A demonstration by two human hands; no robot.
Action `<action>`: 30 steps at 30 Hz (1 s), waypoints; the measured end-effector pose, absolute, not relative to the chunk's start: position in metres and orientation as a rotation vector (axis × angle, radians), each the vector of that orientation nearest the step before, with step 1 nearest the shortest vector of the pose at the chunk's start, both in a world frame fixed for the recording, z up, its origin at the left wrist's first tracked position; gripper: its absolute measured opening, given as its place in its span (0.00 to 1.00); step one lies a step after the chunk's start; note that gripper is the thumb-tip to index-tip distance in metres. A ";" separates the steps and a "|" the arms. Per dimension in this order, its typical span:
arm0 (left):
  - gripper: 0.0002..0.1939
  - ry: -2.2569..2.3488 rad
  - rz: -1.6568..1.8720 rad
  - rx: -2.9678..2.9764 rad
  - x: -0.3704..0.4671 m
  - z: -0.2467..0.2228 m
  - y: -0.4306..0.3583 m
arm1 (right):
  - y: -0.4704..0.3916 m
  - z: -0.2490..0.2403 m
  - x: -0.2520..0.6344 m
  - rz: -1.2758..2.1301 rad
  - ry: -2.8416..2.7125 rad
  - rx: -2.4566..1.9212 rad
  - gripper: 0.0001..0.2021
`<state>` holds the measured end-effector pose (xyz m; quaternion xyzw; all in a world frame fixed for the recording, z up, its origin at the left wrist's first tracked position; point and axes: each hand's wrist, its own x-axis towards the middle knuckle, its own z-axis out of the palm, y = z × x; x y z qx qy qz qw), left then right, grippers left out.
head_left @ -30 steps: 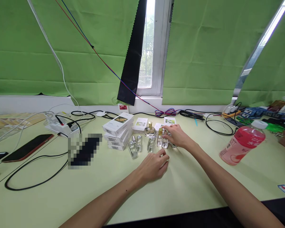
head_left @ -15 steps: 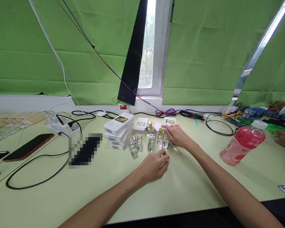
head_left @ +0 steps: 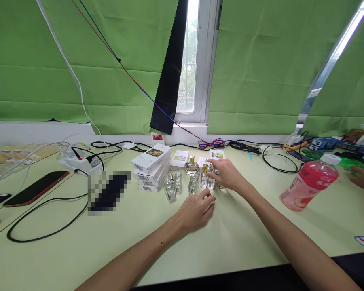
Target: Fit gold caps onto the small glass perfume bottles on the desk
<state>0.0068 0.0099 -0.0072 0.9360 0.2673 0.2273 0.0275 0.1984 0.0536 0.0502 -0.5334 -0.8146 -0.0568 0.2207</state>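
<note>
Fingers of the right hand (head_left: 223, 173) touch glass bottles (head_left: 210, 182) — left hand (head_left: 199, 210) nearby.

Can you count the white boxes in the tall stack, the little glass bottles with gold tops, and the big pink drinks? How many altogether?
Stacked white boxes: 4
Gold-topped glass bottles: 2 that I can see
Big pink drink: 1
Total: 7

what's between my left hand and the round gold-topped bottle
A clear glass bottle is in the way, just beyond your left hand and in front of the round gold-topped bottle. A slim gold-capped bottle flanks that path on the right.
</note>
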 end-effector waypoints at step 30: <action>0.08 0.827 0.685 2.900 0.007 -0.005 0.009 | 0.044 0.055 0.202 -0.173 -2.006 -1.387 0.11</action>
